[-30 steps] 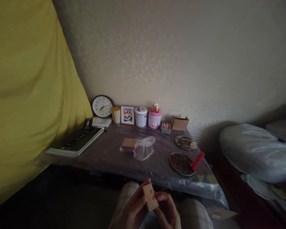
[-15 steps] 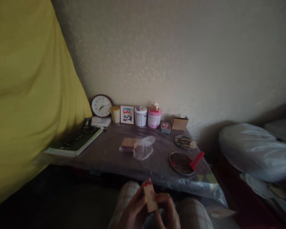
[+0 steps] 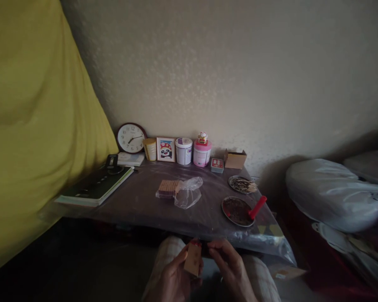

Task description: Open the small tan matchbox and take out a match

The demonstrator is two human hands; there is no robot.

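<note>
While raised at six o'clock, left hand (image 3: pixel 173 279) gripping a small cardboard matchbox (image 3: pixel 192 259); right hand (image 3: pixel 229 268) loose, fingertips beside it.

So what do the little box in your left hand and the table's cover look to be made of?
The small box in the left hand looks like matt tan cardboard: flat faces, sharp edges, no shine, red at its top end. The table cover looks like thin clear plastic film: it wrinkles, glints at the front edge and shows the dark top through it.

We see small tan cardboard matchbox (image 3: pixel 192 259), upright, slightly tilted, red match heads showing at open top, above lap.
</note>
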